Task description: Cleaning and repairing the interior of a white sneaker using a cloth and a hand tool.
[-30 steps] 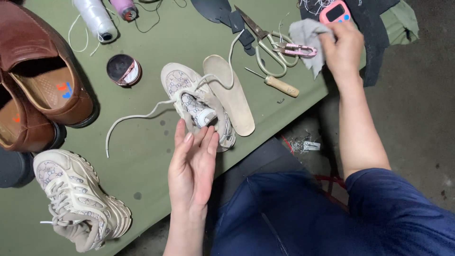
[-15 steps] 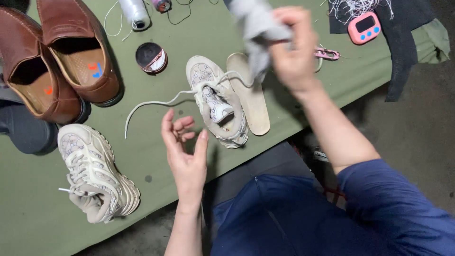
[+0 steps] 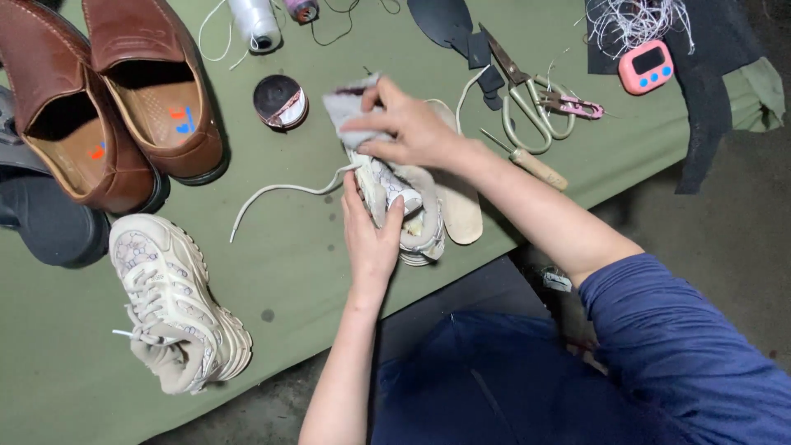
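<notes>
My left hand (image 3: 371,235) grips a white sneaker (image 3: 412,216) from the near side, fingers wrapped over its middle. My right hand (image 3: 408,128) presses a grey cloth (image 3: 346,103) onto the sneaker's toe end. A loose white lace (image 3: 276,194) trails left from the shoe across the green table cover (image 3: 297,272). A beige insole (image 3: 463,216) lies just right of the sneaker, partly under my right wrist.
The second white sneaker (image 3: 177,305) lies at the near left. Two brown leather shoes (image 3: 107,107) stand at the far left over a dark shoe (image 3: 45,227). A round tin (image 3: 280,100), thread spool (image 3: 254,21), scissors (image 3: 527,99), wooden-handled awl (image 3: 531,165) and pink timer (image 3: 647,66) lie farther back.
My right hand brought the grey cloth from the far right down onto the sneaker's toe. My left hand, open a second ago, has closed on the sneaker.
</notes>
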